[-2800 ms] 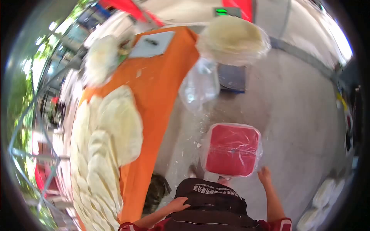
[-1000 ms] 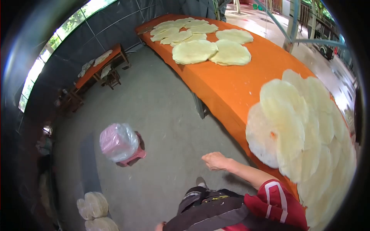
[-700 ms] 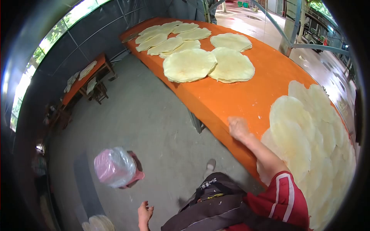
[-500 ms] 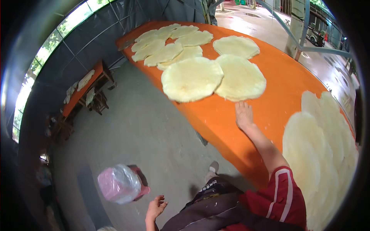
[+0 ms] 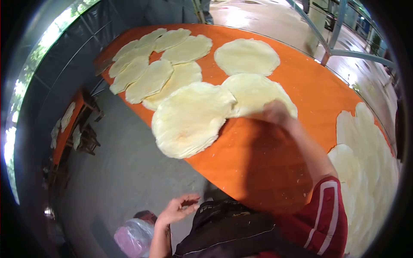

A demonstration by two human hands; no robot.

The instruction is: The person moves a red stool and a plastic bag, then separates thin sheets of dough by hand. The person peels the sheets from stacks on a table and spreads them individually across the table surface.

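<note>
A dark tarp wall and grey floor lie beside the orange table in front of you. Your right hand is over the near edge of the middle round, which meets the near round; the lone round lies just behind. The far rounds overlap at the far end, the side rounds by your right arm. You appear to be at the reaching step; the next move calls for fingers placed lightly along that edge, since the round looks thin and soft. Your right hand is blurred, so whether it grips or touches, I cannot tell. Your left hand holds nothing, fingers loosely parted by your apron. The apron's small, pale lettering is unreadable; no brand shows.
</note>
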